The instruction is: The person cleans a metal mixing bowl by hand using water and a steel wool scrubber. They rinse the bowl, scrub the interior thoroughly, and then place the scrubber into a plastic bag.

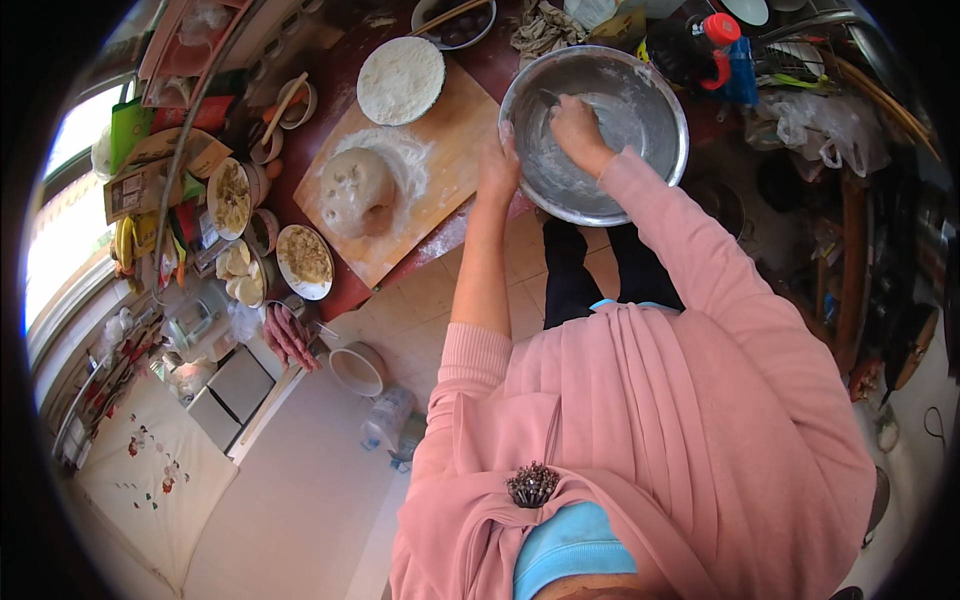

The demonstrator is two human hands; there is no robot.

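Observation:
A large steel mixing bowl (555, 180), smeared inside with flour and dough residue, is tilted at the table's front edge. My left hand (501, 169) grips its left rim, with the thumb over the edge. Inside the bowl, my right hand (577, 127) is curled near the far left wall. From its fingers sticks out a small metal utensil (549, 96), mostly hidden, whose exact kind I cannot tell. To the left, a ball of dough (356, 193) with finger dents rests on a floured wooden board (382, 247). A bowl of flour (401, 80) stands on the board's far part.
A plate of chopped food (304, 262) and a plate of sliced food (231, 199) stand on the table's left side. At the back is a bowl with chopsticks (454, 22). A red-capped bottle (721, 30) and plastic bags (825, 127) lie to the right.

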